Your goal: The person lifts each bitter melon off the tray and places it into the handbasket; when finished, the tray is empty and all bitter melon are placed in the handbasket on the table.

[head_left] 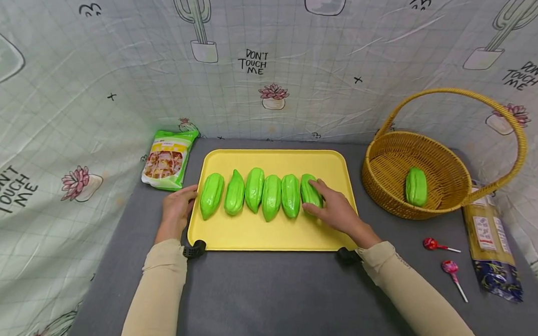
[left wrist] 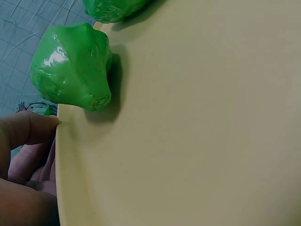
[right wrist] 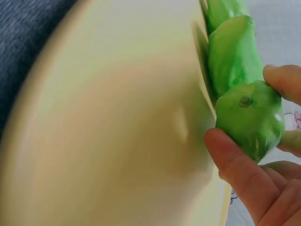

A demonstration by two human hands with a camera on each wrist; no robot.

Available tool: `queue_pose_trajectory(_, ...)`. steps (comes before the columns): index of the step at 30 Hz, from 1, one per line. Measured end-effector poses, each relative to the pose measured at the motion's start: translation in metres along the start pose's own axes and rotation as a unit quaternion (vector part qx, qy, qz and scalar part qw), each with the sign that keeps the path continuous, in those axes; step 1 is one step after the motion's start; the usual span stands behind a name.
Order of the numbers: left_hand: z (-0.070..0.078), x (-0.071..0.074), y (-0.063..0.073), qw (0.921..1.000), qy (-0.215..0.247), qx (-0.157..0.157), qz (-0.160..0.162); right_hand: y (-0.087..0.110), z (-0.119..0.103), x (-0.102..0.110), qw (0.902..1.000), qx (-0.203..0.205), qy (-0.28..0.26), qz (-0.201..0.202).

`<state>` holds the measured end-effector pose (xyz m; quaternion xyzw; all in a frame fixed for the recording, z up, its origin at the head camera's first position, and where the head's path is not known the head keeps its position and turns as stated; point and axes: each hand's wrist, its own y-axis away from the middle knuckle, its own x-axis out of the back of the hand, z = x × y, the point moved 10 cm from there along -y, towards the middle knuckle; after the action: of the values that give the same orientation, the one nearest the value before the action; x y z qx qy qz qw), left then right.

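Note:
Several glossy green ridged star fruits (head_left: pixel 271 198) lie in a row on a yellow tray (head_left: pixel 258 238). At the row's right end, my right hand (head_left: pixel 336 210) pinches the last star fruit (head_left: pixel 309 190) between thumb and fingers. The right wrist view shows its stem end (right wrist: pixel 247 110), with the thumb on the near side and fingers on the far side. My left hand (head_left: pixel 176 209) is at the tray's left edge, a fingertip (left wrist: pixel 47 123) touching the rim. Beside that hand lies the leftmost star fruit (left wrist: pixel 70 66), which it does not hold.
A wicker basket (head_left: pixel 378 188) with a tall handle stands right of the tray, one star fruit (head_left: pixel 416 186) inside. Two lollipops (head_left: pixel 431 243) and a long packet (head_left: pixel 490 243) lie in front of it. A green snack bag (head_left: pixel 168 160) lies at the back left, near the curtain.

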<state>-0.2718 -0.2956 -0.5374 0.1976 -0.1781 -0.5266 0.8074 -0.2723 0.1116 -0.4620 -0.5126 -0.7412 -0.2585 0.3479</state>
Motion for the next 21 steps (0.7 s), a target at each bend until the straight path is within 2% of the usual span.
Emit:
queue_pose_trajectory(7,0.0,0.0,-0.002,1.0,0.004,-0.004,0.001,0.001,-0.005,0.009,0.9998,0.011,0.002,0.016)
queue_pose_trajectory(21,0.0,0.0,0.0,1.0,0.001,-0.001,0.002,0.008,-0.01,0.043,0.9978,0.023,-0.015,0.06)
